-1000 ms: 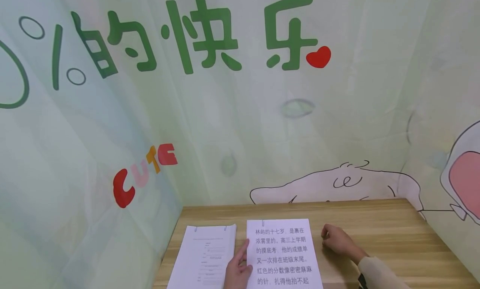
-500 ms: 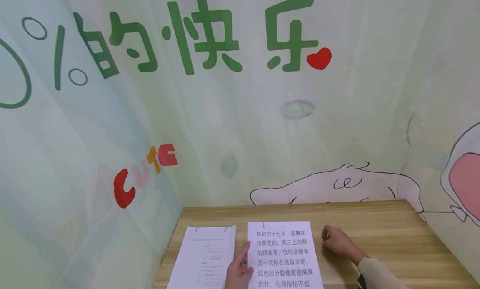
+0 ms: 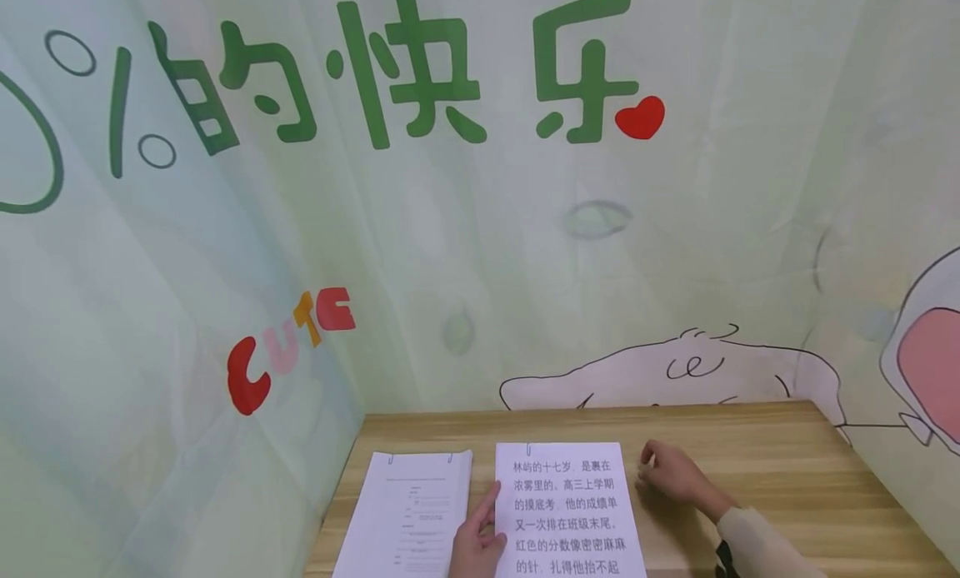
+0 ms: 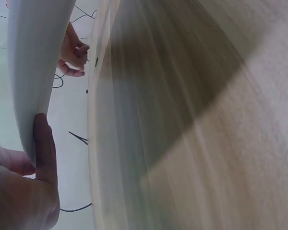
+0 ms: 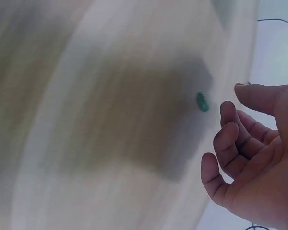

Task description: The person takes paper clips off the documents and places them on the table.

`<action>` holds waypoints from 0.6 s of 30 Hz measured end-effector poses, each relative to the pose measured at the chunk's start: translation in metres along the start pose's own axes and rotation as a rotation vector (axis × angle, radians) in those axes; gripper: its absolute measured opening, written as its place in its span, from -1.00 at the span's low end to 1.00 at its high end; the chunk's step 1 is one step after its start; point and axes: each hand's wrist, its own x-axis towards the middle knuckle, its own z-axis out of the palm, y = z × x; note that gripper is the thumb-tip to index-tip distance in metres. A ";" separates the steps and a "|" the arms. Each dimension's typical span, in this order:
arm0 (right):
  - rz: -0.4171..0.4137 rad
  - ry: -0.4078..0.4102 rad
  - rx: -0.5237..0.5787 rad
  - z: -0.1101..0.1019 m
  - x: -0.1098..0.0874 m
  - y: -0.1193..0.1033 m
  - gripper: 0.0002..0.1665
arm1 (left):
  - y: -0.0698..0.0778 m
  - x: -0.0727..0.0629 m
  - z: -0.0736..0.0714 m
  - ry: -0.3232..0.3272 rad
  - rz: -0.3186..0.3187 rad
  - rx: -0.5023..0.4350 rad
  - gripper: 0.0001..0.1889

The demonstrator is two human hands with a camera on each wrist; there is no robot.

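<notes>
My left hand (image 3: 478, 538) pinches the left edge of a printed paper sheet (image 3: 570, 515) with large Chinese text. One paper clip (image 3: 528, 450) sits on its top edge. In the left wrist view the paper (image 4: 36, 62) stands raised above the table, between thumb and fingers (image 4: 44, 139). To the right of it my right hand (image 3: 675, 474) hovers over the table, fingers loosely bent and holding nothing. Below those fingers a small green object (image 5: 202, 102) lies on the wood; its kind is too blurred to tell.
Left of the held paper lies a stack of printed sheets (image 3: 382, 511) with two paper clips on its top edge. The wooden table (image 3: 780, 453) meets a printed fabric backdrop (image 3: 465, 253) at its back and sides.
My right hand has lifted slightly off the table and shifted a little left, its fingers looser. The held paper has sunk slightly in the head view; the left grip looks the same.
</notes>
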 end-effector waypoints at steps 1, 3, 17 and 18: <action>-0.015 0.005 -0.006 -0.001 0.002 -0.001 -0.86 | -0.001 0.000 0.000 0.001 0.009 0.006 -0.21; -0.027 0.011 0.001 -0.004 0.006 -0.005 -0.90 | -0.001 -0.001 0.000 0.000 0.008 0.003 -0.21; -0.061 0.030 0.085 -0.013 0.018 -0.032 -0.88 | -0.004 0.001 -0.003 -0.057 0.023 -0.039 -0.21; -0.056 0.033 0.092 -0.013 0.019 -0.034 -0.86 | -0.004 0.001 -0.003 -0.062 0.031 -0.041 -0.21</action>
